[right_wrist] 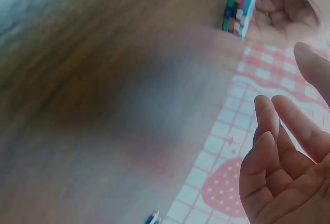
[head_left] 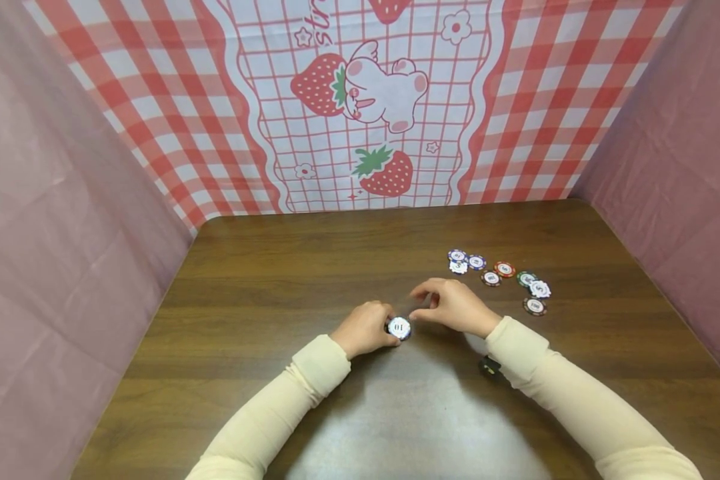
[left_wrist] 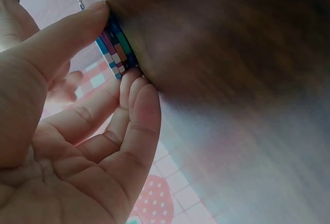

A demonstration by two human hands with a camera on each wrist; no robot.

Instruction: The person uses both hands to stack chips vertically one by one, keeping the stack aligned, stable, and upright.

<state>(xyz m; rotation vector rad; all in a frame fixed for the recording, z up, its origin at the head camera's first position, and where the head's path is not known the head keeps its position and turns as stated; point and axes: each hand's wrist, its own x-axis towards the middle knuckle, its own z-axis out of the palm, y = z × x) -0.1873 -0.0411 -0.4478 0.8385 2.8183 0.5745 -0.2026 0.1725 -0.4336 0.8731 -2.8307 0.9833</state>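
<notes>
A short stack of poker chips [head_left: 399, 327] stands on the table, its top chip white-faced and marked 10. Its colored edges show in the left wrist view. My left hand [head_left: 369, 329] holds the stack between thumb and fingers, from its left side. Just to the right, my right hand [head_left: 454, 306] hovers with thumb and bent fingers apart and nothing between them. In the right wrist view, the right hand [right_wrist: 289, 162] is separate from the chip stack [right_wrist: 240, 8].
Loose chips lie at the back right of the wooden table [head_left: 264, 267], among them a red chip [head_left: 505, 269], a green chip [head_left: 526, 279] and a white chip [head_left: 539, 289], some overlapping. A dark object [head_left: 489, 365] sits partly hidden by the right sleeve. A checkered cloth [head_left: 174, 100] hangs behind.
</notes>
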